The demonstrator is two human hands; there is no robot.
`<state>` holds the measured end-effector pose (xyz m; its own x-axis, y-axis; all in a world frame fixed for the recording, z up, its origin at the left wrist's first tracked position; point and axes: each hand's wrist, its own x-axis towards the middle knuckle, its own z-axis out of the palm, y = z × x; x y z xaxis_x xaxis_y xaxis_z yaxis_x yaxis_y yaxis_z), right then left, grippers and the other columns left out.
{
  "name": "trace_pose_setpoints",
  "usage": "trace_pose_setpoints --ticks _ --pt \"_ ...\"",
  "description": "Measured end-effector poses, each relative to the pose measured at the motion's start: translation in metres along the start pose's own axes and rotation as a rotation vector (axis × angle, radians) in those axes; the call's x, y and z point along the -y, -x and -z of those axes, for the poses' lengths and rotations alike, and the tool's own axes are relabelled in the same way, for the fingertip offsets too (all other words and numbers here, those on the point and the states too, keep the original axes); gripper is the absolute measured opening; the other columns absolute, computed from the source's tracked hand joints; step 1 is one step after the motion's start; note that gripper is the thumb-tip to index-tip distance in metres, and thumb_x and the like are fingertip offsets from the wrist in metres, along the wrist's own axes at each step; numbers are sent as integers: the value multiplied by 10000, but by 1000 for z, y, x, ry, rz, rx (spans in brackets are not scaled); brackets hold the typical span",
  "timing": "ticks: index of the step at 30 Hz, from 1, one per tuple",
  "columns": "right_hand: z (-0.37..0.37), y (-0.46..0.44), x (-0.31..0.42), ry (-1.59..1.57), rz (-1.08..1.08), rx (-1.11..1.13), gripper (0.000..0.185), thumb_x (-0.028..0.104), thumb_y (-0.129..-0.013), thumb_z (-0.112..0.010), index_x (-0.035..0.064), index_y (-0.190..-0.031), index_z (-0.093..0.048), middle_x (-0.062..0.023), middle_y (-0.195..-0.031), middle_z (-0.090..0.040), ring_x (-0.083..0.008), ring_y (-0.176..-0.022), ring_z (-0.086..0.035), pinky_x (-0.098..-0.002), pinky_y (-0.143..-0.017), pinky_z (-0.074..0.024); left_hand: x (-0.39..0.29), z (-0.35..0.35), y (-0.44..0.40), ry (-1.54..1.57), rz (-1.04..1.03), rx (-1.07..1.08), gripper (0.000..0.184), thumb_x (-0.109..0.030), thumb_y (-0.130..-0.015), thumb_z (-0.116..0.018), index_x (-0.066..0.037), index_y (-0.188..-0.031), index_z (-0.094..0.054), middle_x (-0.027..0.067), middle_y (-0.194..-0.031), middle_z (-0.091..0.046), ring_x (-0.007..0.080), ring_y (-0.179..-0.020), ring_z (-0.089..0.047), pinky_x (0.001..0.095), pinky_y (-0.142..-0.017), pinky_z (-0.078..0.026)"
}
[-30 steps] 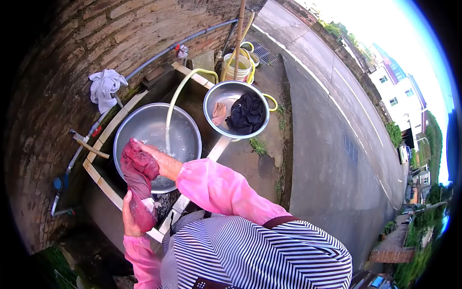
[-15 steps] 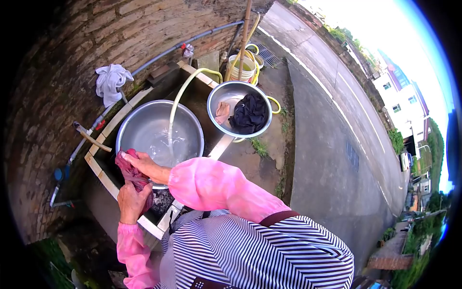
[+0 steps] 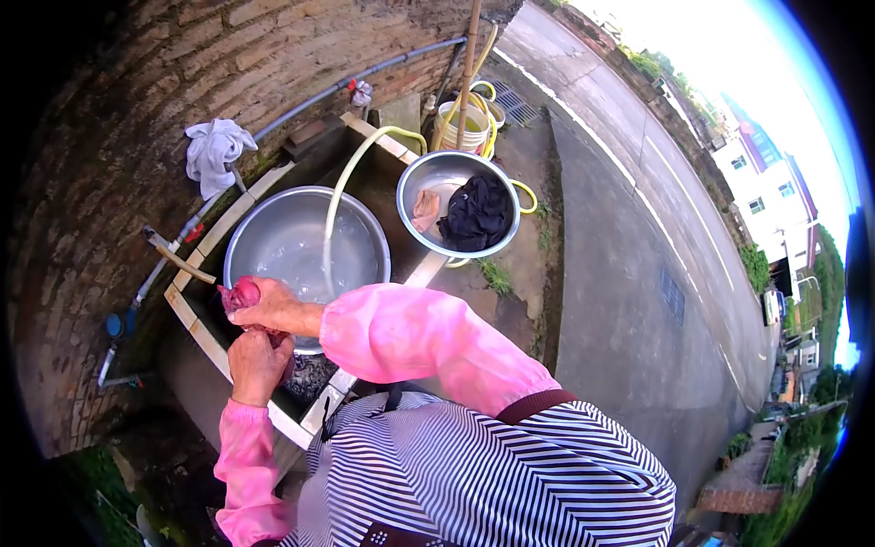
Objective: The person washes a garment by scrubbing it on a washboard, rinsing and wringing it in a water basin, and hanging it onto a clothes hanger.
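Water (image 3: 296,272) in large basin (image 3: 278,219), dark cloth (image 3: 476,215) in small basin (image 3: 439,177)

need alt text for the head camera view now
A person's left hand and right hand grip a bunched red cloth at the edge of a large metal basin, where a yellow hose pours water. A smaller basin beside it holds dark cloth and peach cloth.

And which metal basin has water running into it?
The larger basin, nearest the right hand: water from the pale hose falls into it. The smaller basin holds dark cloth and peach cloth, with no hose pouring in.
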<state>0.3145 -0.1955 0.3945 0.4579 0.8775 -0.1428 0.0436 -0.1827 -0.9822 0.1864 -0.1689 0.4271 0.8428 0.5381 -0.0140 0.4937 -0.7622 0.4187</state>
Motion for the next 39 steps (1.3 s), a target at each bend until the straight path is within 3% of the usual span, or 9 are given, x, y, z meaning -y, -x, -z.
trace_pose_setpoints --ticks 6,9,13,18,23,29,33,36,39 --pt "8 -23 -29 -101 -83 -183 294 192 -716 -790 47 -942 -669 -60 -844 -681 -137 -747 -625 -314 -713 -515 -15 -17 -3 -55 133 -33 485 -321 -791 -731 29 -1083 -565 238 -769 -673 431 -748 -660 486 -664 -518" --pt "19 -44 -30 -311 -77 -335 307 248 -719 -769 34 -911 -662 -112 -810 -681 -214 -763 -653 -343 -723 -515 -11 -19 0 214 107 -284 549 -314 -840 -711 35 -1218 -520 287 -933 -663 427 -865 -659 456 -757 -517" --pt "35 -41 26 -362 164 -315 354 263 -752 -751 16 -985 -652 -119 -847 -686 -211 -793 -652 -352 -752 -517 51 -67 2 1179 362 -390 400 -273 -993 -532 49 -1229 -543 136 -1123 -648 255 -1019 -626 344 -908 -469" --pt "11 -1 89 -46 416 -244 482 224 -783 -749 -10 -1174 -592 -144 -999 -680 -219 -894 -668 -345 -809 -524 88 -118 -5 2283 514 -18 358 -229 -1031 -395 -15 -1289 -521 120 -1229 -618 267 -1076 -623 394 -959 -503" --pt "-14 34 96 122 837 -136 552 179 -740 -786 64 -1237 -577 -130 -959 -635 -321 -849 -643 -397 -721 -529 45 -103 9 2274 574 89 479 -385 -996 -486 -47 -1334 -501 115 -1273 -593 265 -1182 -566 443 -1003 -475" --pt "6 72 101 123 810 -103 640 143 -723 -801 89 -1311 -553 -108 -905 -601 -294 -793 -615 -371 -707 -506 17 -68 34 2480 405 243 519 -412 -982 -509 -38 -1342 -491 123 -1268 -594 277 -1202 -550 454 -1014 -462" --pt "23 81 91 -450 362 -198 557 169 -790 -796 41 -1280 -561 -36 -1013 -650 -123 -876 -626 -275 -772 -513 34 -21 24 2285 688 -70 442 -379 -958 -576 -41 -1243 -566 127 -1223 -618 267 -1152 -582 444 -996 -475" --pt "31 67 66 -733 4 -289 390 194 -818 -787 31 -1128 -616 -26 -968 -662 -110 -834 -631 -275 -784 -525 59 8 17 2026 623 -385 181 -236 -921 -659 -59 -941 -629 59 -892 -666 197 -862 -654 370 -846 -532" --pt "25 40 22 -995 -296 -221 335 207 -832 -773 39 -1082 -626 -48 -957 -672 -146 -832 -653 -307 -756 -552 5 57 6 1558 338 -601 117 -137 -904 -662 -30 -898 -617 31 -790 -607 142 -716 -594 272 -711 -491"
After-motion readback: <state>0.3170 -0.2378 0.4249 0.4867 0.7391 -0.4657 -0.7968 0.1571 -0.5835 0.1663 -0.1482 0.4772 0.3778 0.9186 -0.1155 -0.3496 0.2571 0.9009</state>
